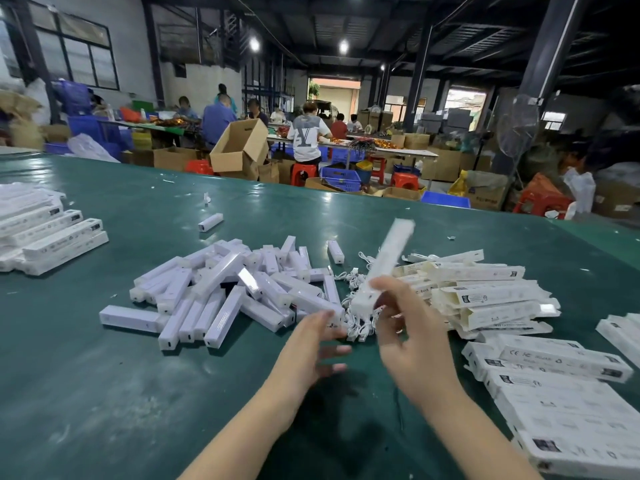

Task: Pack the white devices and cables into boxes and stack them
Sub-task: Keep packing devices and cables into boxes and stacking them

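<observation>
Gripping box [384, 263] – right hand [412, 336] | left hand [317, 344] open, empty

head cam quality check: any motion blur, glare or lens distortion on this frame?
Head view: motion blur smears the left hand, the right hand and the white box in its grip; ceiling lamps throw glare patches on the green table and some white devices; wide-angle distortion bows the table's far edge; background workers are soft.

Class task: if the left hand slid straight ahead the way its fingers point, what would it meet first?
Probably the tangle of white cables just beyond the left hand's fingertips, though motion blur leaves depth uncertain.
</observation>
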